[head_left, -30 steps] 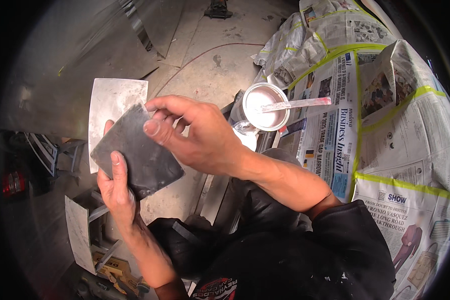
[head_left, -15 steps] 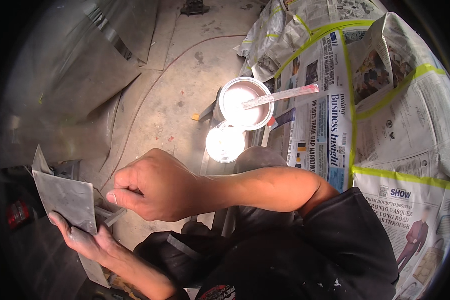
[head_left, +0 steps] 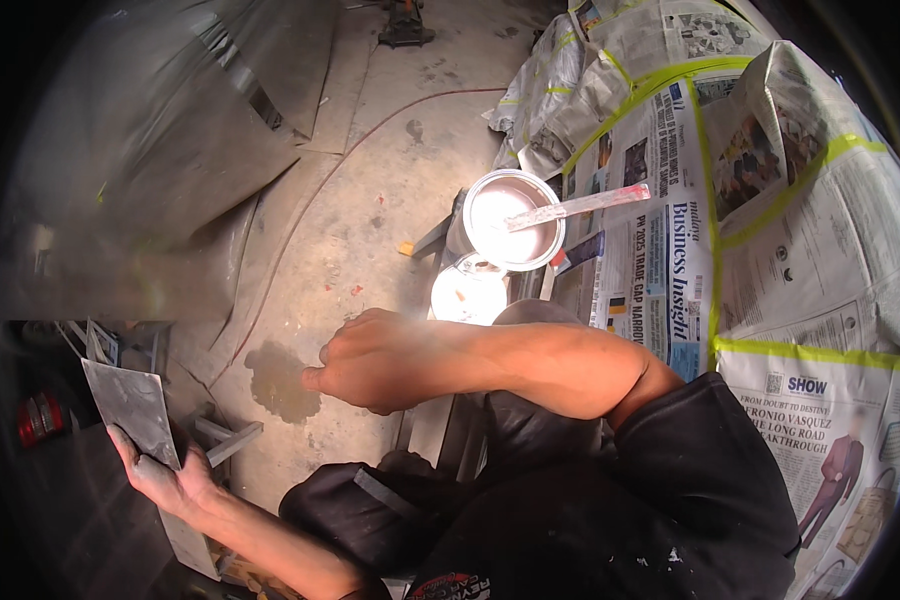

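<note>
The left hand (head_left: 170, 485), well out to the person's left, is partly closed around the lower end of a flat grey sheet (head_left: 135, 410), which stands up tilted from the grip. Across from it, the right hand (head_left: 370, 360) hangs over the concrete floor (head_left: 370, 240), back uppermost, its fingers bent under and the thumb pointing left. From where I stand, I cannot tell how tightly it is closed or whether it has hold of anything. The hands are well apart, and the right one is clear of the sheet.

Just left of the right hand, a dark patch (head_left: 280, 385) marks the floor. Beyond the right forearm is an open can (head_left: 488, 232) of pale stuff, a smeared stick (head_left: 600, 200) lying over its rim, with a brightly lit round container (head_left: 470, 300) just beside it. Taped newspaper (head_left: 660, 260) spreads along the right.
</note>
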Tool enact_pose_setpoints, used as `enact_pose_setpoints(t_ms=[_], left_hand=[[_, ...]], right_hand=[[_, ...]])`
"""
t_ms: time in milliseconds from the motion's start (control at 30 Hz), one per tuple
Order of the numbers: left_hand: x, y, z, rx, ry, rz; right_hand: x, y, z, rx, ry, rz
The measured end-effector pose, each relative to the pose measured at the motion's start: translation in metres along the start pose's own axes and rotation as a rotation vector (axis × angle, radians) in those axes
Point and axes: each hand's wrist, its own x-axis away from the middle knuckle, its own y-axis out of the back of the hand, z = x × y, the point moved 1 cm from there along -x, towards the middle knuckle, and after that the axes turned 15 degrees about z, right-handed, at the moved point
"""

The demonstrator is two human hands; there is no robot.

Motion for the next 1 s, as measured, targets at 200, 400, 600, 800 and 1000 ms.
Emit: enact_pose_setpoints(t_ms=[200, 400, 600, 800, 1000], left_hand=[[0.013, -0.008, 0.002, 0.023, 0.054, 0.116], [0.025, -0.020, 0.002, 0.000, 0.037, 0.039], [0.017, -0.002, 0.000, 0.101, 0.069, 0.092], [0.026, -0.013, 0.007, 0.179, 0.166, 0.207], [0.030, -0.012, 0.009, 0.176, 0.196, 0.266]], right_hand=[[-0.001, -0.006, 0.000, 0.007, -0.001, -0.082], [0.015, 0.022, -0.003, -0.054, -0.110, 0.051], [0.144, 0.004, -0.088, -0.698, -0.448, -1.352], [0.226, -0.133, -0.197, -1.233, -0.973, -1.910], [0.222, -0.089, -0.235, -0.888, -0.808, -1.444]])
